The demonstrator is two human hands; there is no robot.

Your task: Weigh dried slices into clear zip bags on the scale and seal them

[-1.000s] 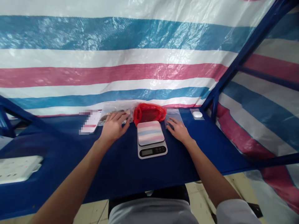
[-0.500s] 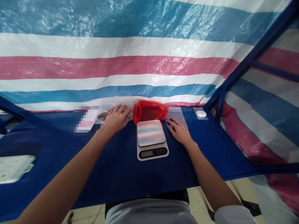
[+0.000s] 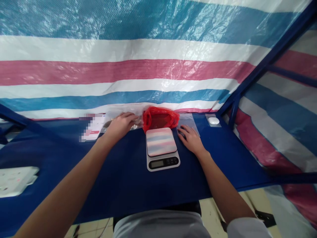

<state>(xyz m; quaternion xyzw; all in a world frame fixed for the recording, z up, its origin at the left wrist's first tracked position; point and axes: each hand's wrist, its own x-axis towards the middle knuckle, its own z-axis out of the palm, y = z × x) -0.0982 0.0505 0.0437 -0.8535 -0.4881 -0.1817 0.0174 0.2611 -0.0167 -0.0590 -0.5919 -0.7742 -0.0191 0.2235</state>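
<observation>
My left hand (image 3: 122,125) is over a clear plastic bag (image 3: 136,126) with brownish items in it, left of the red bag. Its fingers are drawn together and bent down onto the bag; the fingertips are partly hidden. Flat on a thin clear bag (image 3: 189,119) rests my right hand (image 3: 190,137), fingers apart, with something dark under the fingertips. Between the hands stands a white kitchen scale (image 3: 162,148) with nothing on its shiny plate. Behind it sits an open red plastic bag (image 3: 160,120), its mouth toward me.
A phone (image 3: 95,127), partly blurred out, lies left of my left hand. At the far left is a white power strip (image 3: 17,181). A white oval object (image 3: 213,120) lies on a small clear bag at the right. Striped tarpaulin (image 3: 123,72) and blue frame bars (image 3: 250,79) enclose the blue tabletop (image 3: 119,185).
My left hand's fingers, spread half a second ago, have come together, and the hand has shifted slightly left. My right hand stays in place.
</observation>
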